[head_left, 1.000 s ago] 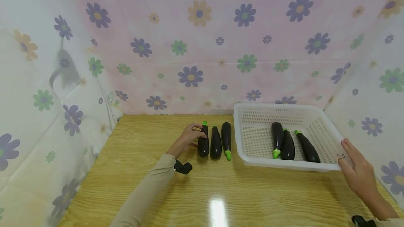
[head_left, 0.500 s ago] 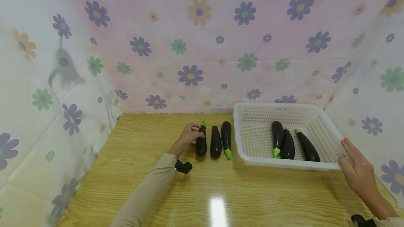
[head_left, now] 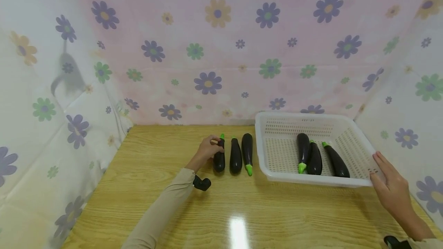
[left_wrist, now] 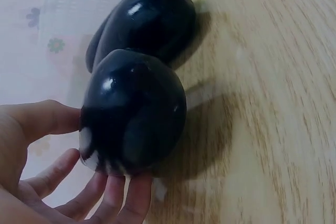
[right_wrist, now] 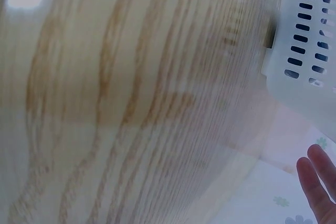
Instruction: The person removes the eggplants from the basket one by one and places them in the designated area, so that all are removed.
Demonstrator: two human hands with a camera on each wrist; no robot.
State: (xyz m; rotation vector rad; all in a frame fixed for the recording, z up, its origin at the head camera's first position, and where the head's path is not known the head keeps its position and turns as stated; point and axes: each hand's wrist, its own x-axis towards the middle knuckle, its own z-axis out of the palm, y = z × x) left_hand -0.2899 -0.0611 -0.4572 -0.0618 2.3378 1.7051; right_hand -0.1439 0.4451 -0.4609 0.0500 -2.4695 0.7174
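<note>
My left hand [head_left: 207, 149] grips the leftmost eggplant [head_left: 219, 161] near its green stem end, thumb and fingers around its sides. In the left wrist view, that eggplant's rounded dark end [left_wrist: 136, 111] fills the middle, with fingertips against it. To its right lie a second eggplant [head_left: 236, 160] and a third eggplant [head_left: 247, 149], whose green stem points toward me. My right hand [head_left: 393, 189] holds the right rim of a white plastic basket [head_left: 311, 179], thumb over the edge. Part of that hand shows at the right wrist view's edge beside the basket's slotted wall [right_wrist: 286, 87].
Inside the basket lie three more eggplants [head_left: 314, 159]. Wood-grain tabletop [head_left: 166, 141] runs beneath everything, bounded at the back and sides by flower-print cloth [head_left: 242, 68]. A bright light reflection shows on the table near the front.
My left hand has shifted the leftmost eggplant slightly left, widening the gap to the second one. The right hand keeps its hold on the basket, which stays in place.
</note>
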